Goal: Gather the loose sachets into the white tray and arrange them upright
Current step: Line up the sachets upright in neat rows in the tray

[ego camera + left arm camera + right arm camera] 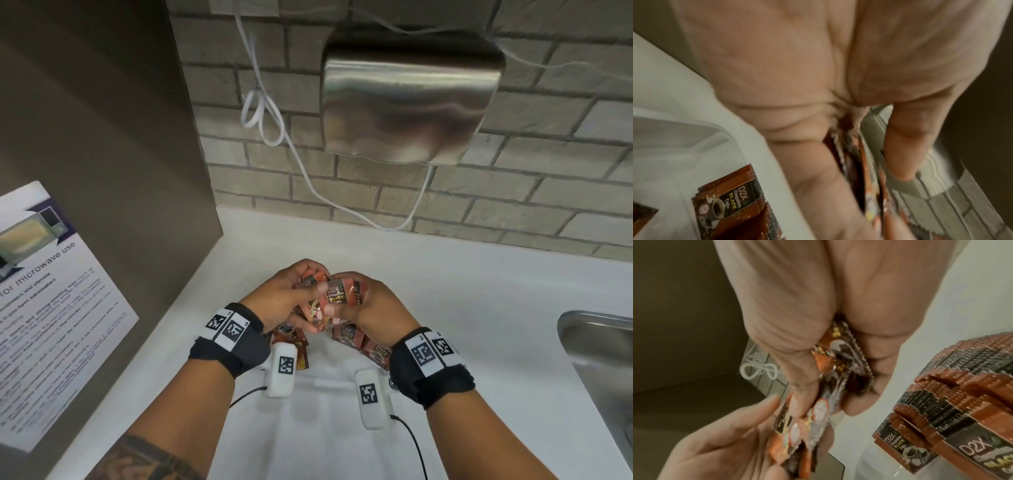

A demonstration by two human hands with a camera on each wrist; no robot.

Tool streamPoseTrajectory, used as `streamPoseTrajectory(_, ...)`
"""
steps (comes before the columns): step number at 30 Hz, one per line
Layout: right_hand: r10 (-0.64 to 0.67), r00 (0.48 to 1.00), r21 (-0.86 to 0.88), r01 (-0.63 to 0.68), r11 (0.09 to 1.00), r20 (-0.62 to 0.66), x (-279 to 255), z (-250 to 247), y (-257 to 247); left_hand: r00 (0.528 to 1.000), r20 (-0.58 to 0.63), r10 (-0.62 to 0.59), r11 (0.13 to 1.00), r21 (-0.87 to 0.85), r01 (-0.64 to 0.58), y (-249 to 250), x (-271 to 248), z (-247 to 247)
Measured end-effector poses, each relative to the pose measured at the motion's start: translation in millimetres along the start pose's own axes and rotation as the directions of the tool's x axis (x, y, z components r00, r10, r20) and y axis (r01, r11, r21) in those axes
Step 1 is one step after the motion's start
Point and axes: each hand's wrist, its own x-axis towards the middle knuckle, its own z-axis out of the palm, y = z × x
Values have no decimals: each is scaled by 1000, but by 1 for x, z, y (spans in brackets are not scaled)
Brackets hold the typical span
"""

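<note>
Over the white counter, both my hands hold one bunch of brown-orange coffee sachets. My left hand grips the bunch from the left, and my right hand pinches it from the right. The left wrist view shows sachet edges between thumb and fingers. In the right wrist view the held sachets fan out towards the left hand. Below the hands sits the white tray. More sachets stand in it at left and at right, seen close as an upright row.
A steel hand dryer hangs on the brick wall, with a white cable looping down to the counter. A steel sink lies at the right. A brown panel with a microwave notice closes the left side.
</note>
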Motion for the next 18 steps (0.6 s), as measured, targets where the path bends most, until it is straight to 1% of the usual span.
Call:
streamPoseTrajectory(2, 19, 1000, 62, -18, 998, -6, -1, -3, 2, 998, 55, -36, 989, -139, 44, -2, -2, -4)
streamPoseTrajectory(3, 28, 1000, 79, -27, 997, -6, -1, -4, 2, 998, 54, -42, 988, -144, 49, -3, -3, -5)
streamPoseTrajectory(5, 31, 999, 75, -29, 997, -23, 0, -6, 5, 999, 16, -41, 995, -89, 42, -4, -3, -8)
streamPoseTrajectory(7, 49, 998, 54, -46, 997, -50, 1, -9, 5, 999, -22, -37, 997, -70, 35, -5, -3, -10)
streamPoseTrajectory(10, 116, 991, 232, -99, 968, -62, 4, -9, 4, 999, -37, -38, 998, -43, 37, -3, -3, -15)
streamPoseTrajectory(11, 113, 990, 245, -88, 966, -88, 5, -7, 3, 999, -29, -36, 999, -18, 36, -3, -3, -16)
streamPoseTrajectory(13, 61, 991, 174, -39, 984, -119, 6, -2, 2, 1000, -1, -25, 999, 37, 25, 0, -4, -16)
streamPoseTrajectory(14, 30, 995, 119, -18, 993, -96, 5, -1, 0, 1000, 12, -16, 998, 63, 16, 0, -4, -15)
streamPoseTrajectory(16, 13, 1000, 8, -13, 1000, -28, 5, 1, -2, 1000, 25, -3, 994, 111, 0, 1, -4, -13)
streamPoseTrajectory(18, 21, 1000, -23, -21, 1000, -9, 6, 2, -1, 1000, 25, 1, 991, 134, -5, 2, -3, -12)
